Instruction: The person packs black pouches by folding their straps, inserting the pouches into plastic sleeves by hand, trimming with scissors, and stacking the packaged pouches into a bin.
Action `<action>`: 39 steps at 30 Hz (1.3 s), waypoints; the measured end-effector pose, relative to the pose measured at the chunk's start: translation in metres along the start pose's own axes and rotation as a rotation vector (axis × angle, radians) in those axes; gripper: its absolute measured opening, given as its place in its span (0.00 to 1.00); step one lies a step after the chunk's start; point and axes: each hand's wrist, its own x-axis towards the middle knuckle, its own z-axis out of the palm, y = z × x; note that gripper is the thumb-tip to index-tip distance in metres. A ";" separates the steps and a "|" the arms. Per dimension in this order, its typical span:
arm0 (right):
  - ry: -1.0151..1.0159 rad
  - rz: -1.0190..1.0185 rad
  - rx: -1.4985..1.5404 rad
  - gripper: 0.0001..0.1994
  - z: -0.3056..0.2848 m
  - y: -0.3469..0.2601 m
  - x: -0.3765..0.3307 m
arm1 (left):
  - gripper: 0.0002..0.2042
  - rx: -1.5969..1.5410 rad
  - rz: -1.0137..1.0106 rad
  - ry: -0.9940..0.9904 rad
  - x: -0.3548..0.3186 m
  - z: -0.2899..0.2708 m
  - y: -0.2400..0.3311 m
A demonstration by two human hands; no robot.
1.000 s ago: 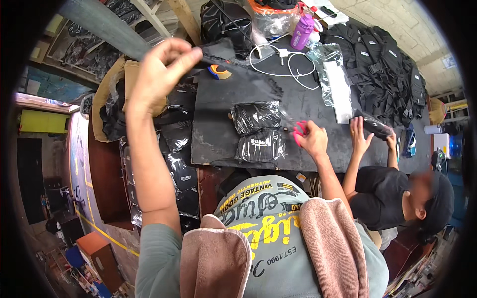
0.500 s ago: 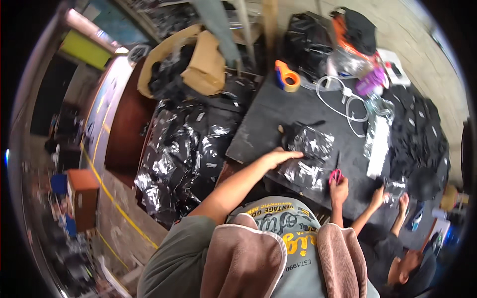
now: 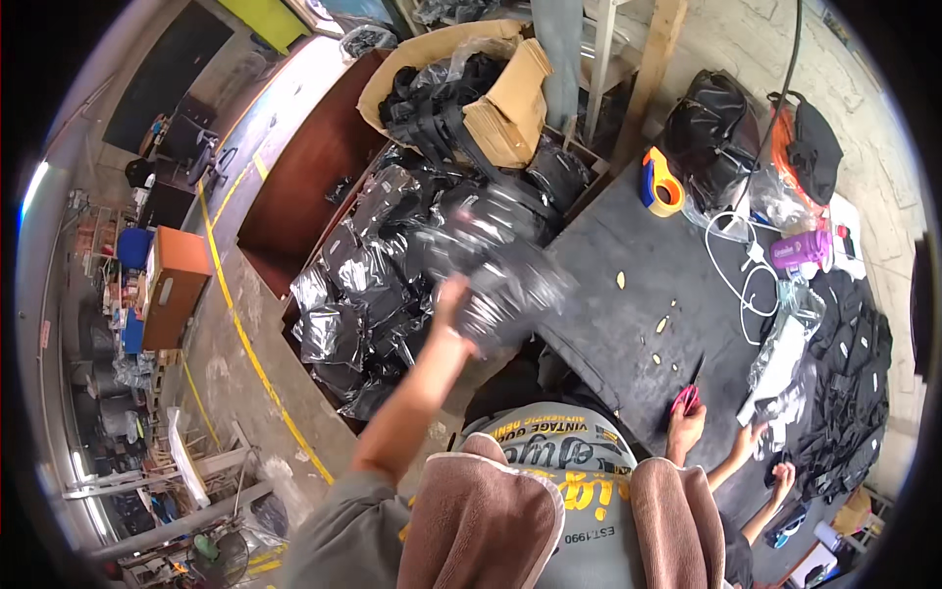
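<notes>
My left hand (image 3: 453,316) grips a black item in shiny clear plastic, a wrapped packet (image 3: 518,294), off the table's left edge. Motion smears it; a second blurred packet (image 3: 481,224) shows just beyond, and I cannot tell if the hand holds that one too. Below and around lies a heap of similar black packets (image 3: 368,265) in a wooden-sided bin. At the front of the black table (image 3: 608,285), my right hand (image 3: 685,428) is closed around the pink handles of a pair of scissors (image 3: 688,396), blades pointing away from me.
A cardboard box (image 3: 505,113) of black goods stands behind the heap. On the table are a tape dispenser (image 3: 663,187), a white cable (image 3: 751,280), a purple bottle (image 3: 800,249) and a black strap pile (image 3: 839,383). To my right, a co-worker's hands (image 3: 751,440) handle a clear packet.
My left hand has carried the packets from the table leftward over the heap. Small yellowish scraps now show on the tabletop. My right hand still holds the scissors; the view has turned left.
</notes>
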 end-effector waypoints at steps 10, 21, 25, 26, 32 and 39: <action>-0.032 -0.107 -0.156 0.18 -0.010 -0.030 -0.007 | 0.21 0.528 0.501 0.594 0.083 -0.056 0.263; -0.676 -0.601 0.688 0.37 -0.058 -0.259 -0.034 | 0.19 1.743 -0.782 -1.277 0.043 0.163 -0.089; -0.974 -0.481 0.682 0.28 -0.069 -0.250 -0.007 | 0.14 1.534 -1.031 -1.263 0.064 0.216 -0.076; -1.048 -0.391 0.584 0.21 -0.081 -0.240 0.008 | 0.13 1.491 -0.997 -1.185 0.077 0.219 -0.066; -0.408 0.137 0.926 0.10 -0.105 -0.098 0.058 | 0.09 1.444 -0.566 -0.783 0.144 0.170 -0.004; 0.063 0.609 0.505 0.27 -0.014 0.016 0.156 | 0.10 1.624 -0.499 -0.904 0.151 0.107 -0.093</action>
